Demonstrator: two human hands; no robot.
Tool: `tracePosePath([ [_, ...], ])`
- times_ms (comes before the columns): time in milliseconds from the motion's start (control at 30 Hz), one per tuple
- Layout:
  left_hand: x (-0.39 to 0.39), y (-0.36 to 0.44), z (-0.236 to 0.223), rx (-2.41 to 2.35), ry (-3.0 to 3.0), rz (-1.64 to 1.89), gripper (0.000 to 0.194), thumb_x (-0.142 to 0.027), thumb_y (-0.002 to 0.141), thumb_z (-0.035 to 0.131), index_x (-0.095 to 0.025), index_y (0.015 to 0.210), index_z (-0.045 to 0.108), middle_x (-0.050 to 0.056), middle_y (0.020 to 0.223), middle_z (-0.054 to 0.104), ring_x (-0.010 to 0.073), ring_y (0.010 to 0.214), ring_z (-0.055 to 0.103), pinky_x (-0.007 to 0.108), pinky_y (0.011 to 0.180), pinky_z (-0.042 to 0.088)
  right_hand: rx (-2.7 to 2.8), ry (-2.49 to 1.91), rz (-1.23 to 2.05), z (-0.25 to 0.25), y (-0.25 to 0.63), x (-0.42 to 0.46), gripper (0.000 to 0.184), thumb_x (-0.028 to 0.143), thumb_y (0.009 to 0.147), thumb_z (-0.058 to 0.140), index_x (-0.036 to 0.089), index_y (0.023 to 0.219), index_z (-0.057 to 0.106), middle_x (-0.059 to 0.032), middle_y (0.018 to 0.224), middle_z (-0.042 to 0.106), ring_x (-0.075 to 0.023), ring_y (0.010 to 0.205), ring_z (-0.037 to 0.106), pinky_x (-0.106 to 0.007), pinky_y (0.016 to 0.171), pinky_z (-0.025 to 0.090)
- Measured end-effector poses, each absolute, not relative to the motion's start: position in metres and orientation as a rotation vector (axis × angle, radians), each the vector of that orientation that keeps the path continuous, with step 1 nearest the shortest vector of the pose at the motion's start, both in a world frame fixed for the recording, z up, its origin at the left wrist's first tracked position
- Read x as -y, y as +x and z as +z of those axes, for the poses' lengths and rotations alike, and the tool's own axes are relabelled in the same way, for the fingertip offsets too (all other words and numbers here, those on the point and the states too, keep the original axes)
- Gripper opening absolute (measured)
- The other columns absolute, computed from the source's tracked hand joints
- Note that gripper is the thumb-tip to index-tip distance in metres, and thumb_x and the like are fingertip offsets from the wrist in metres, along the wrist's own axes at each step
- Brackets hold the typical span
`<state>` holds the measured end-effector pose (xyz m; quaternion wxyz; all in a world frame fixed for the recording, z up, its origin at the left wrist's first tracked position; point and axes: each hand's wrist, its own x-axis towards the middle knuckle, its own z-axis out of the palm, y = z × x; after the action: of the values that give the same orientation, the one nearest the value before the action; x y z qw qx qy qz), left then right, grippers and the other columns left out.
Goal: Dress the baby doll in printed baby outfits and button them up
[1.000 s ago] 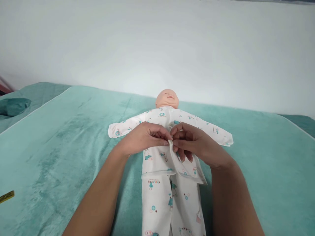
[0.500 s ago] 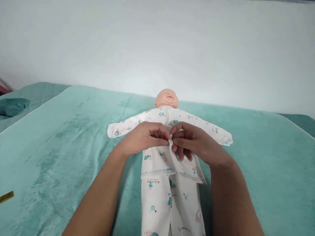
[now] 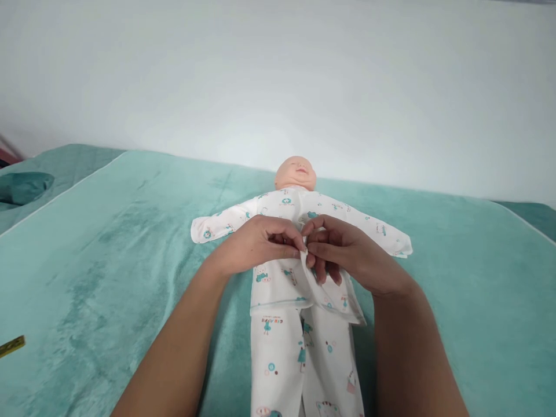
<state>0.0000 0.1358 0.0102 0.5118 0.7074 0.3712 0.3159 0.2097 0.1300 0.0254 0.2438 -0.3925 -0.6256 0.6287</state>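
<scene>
A baby doll (image 3: 296,172) lies on its back, head away from me and arms spread. It wears a white printed shirt (image 3: 278,289) and matching trousers (image 3: 278,359). Over its belly my left hand (image 3: 271,243) is closed, thumb and forefinger pinching the shirt's front edge at the centre opening. My right hand (image 3: 336,249) meets it from the other side, its thumb and forefinger closed on the same edge and the other fingers curled beneath. Any fastener between the fingertips is too small and covered to make out. Below the hands the shirt's front panels hang apart.
A teal plush blanket (image 3: 121,260) covers the surface under the doll, with wrinkles on the left. Behind it rises a pale wall (image 3: 278,81). A yellow strip with dark marks (image 3: 12,346) lies at the left edge. Darker teal cloth (image 3: 26,186) is bunched at the far left.
Both hands stay at the same spot on the shirt, with the fingertips shifting slightly on its edge. The whole view has moved a few pixels.
</scene>
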Motion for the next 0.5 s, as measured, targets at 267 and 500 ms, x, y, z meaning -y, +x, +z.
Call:
tracePosePath([
  [267, -0.1358, 0.0018, 0.0095, -0.883, 1.750, 0.797, 0.006, -0.017, 0.079, 0.064, -0.018, 0.078, 0.069, -0.001, 0.080, 0.067, 0.0104, 0.075, 0.060, 0.022, 0.071, 0.046, 1.734, -1.088, 1.701, 0.0272, 0.2083, -0.1304, 0.013, 0.025, 0.088, 0.055, 0.022, 0.100, 0.054, 0.0026, 0.072, 0.063, -0.0097, 0.055, 0.062, -0.017, 0.042, 0.039],
  [500, -0.1351, 0.0036, 0.0119, -0.928, 1.776, 0.775, 0.006, -0.017, 0.077, 0.064, -0.019, 0.078, 0.068, -0.003, 0.079, 0.067, 0.0102, 0.073, 0.059, 0.022, 0.069, 0.045, 1.746, -1.102, 1.692, 0.0281, 0.2053, -0.1300, 0.008, 0.021, 0.090, 0.050, 0.023, 0.098, 0.052, 0.0056, 0.066, 0.058, -0.0087, 0.054, 0.061, -0.016, 0.041, 0.039],
])
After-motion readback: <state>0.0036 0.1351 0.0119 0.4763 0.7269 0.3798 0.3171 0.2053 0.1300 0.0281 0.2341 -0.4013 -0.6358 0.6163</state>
